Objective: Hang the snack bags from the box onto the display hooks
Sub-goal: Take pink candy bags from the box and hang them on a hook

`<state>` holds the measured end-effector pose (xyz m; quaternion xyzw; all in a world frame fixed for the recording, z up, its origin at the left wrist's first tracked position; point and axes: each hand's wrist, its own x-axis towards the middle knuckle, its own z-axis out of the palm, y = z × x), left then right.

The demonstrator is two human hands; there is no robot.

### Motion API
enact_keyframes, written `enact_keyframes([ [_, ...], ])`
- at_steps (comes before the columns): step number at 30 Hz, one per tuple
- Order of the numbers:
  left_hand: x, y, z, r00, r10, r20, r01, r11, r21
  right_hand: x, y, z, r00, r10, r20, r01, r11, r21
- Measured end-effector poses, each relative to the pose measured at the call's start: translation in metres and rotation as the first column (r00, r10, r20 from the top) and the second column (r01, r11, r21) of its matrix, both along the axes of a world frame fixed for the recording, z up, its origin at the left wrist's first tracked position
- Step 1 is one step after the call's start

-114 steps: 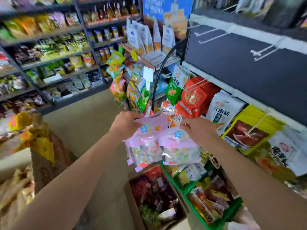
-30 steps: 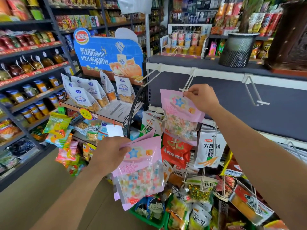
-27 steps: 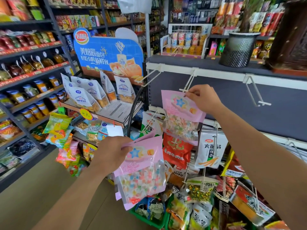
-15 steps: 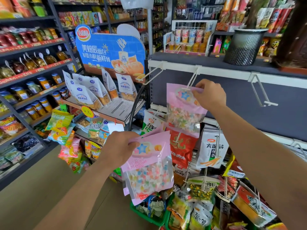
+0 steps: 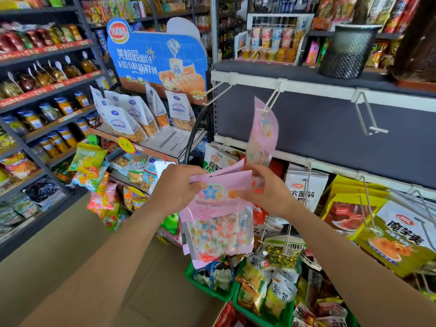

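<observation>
Left hand [image 5: 175, 192] grips the top-left edge of the pink snack bags [image 5: 219, 223], held near centre; right hand [image 5: 269, 194] pinches the front bag's top-right corner. Peel one bag free, then align its hole squarely with the far hook [image 5: 272, 97] carrying the hung bag [image 5: 263, 131].
</observation>
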<state>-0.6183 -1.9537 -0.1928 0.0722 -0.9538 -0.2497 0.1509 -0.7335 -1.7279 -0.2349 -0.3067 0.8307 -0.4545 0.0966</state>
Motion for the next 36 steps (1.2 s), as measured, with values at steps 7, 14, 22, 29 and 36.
enact_keyframes([
  [7,0.010,-0.003,0.000,1.000,-0.015,0.000,0.015,0.999,0.051,-0.001,-0.010,-0.003,0.989,0.058,0.138,-0.034,0.984,-0.174],
  [14,0.025,0.000,0.001,0.999,-0.023,-0.024,0.026,0.990,0.135,0.015,-0.014,0.004,0.982,0.160,0.103,-0.137,0.970,-0.199],
  [22,0.041,0.012,0.006,0.986,0.087,-0.143,-0.004,0.867,0.499,0.014,-0.023,0.024,1.000,0.003,-0.017,-0.006,0.990,-0.142],
  [29,0.070,0.000,-0.003,0.996,0.008,-0.089,0.058,0.701,0.711,0.003,-0.012,0.042,0.999,-0.033,0.021,0.036,0.987,-0.159],
  [36,0.073,0.006,0.009,0.986,-0.076,-0.147,0.162,0.627,0.762,0.006,-0.010,0.063,0.998,-0.057,0.024,0.061,0.974,-0.220],
])
